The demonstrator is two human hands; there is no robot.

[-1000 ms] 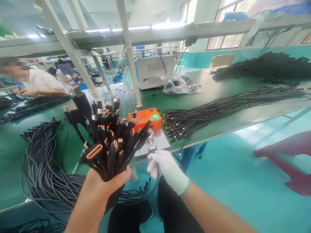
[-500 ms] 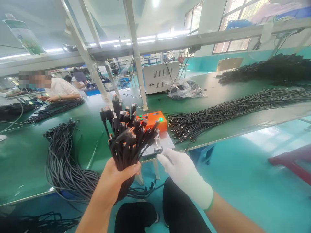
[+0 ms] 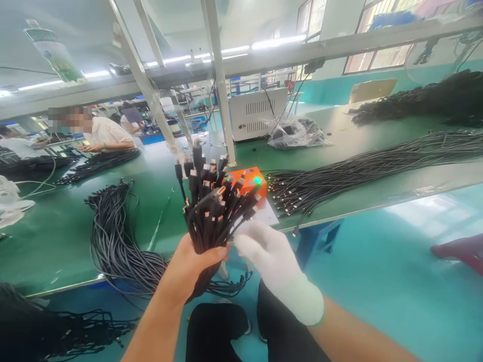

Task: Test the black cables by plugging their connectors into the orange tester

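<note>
A: Where is the bundle (image 3: 211, 208)?
B: Mid-view, plugs (image 3: 207, 184) up, in the left hand (image 3: 202, 261), which is wrapped firmly around it.
A: Right hand (image 3: 271, 254)?
B: Gloved, at the bundle's 4 o'clock, fingers curled; cannot tell whether they pinch anything.
A: Further out?
B: Orange box (image 3: 261, 190) behind, at 2 o'clock, green light (image 3: 257, 180) lit. On the table (image 3: 153, 203): cable row (image 3: 339, 171) at 3, cable heap (image 3: 116, 236) at 9.

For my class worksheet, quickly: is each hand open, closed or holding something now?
Left hand: closed around a bundle of black cables.
Right hand: white-gloved, partly curled; cannot tell whether it grips anything.
</note>
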